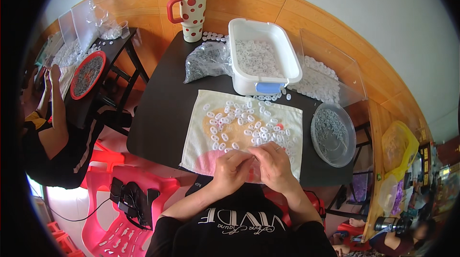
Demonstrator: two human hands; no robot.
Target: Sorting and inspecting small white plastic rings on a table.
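Observation:
My left hand (230, 171) and my right hand (275, 167) meet over the front edge of a printed towel (193, 143). Both have thumb and fingers pinched together, fingertips nearly touching. Whatever lies between them is hidden or too small to make out. Just beyond my fingers, many small white oval plastic pieces (215, 138) with holes are scattered on the towel, thickest near my right hand. To the right of the towel stands a round clear tub (339, 160) holding small grey metal parts (329, 125) that look like screws.
Behind the towel sits a white bin (243, 84) of white pieces. Left of it lies a clear bag (207, 60) of grey parts; a dotted tumbler (194, 15) stands behind. A clear box (352, 77) lies at right. Another person works at left beside a red tray (73, 89).

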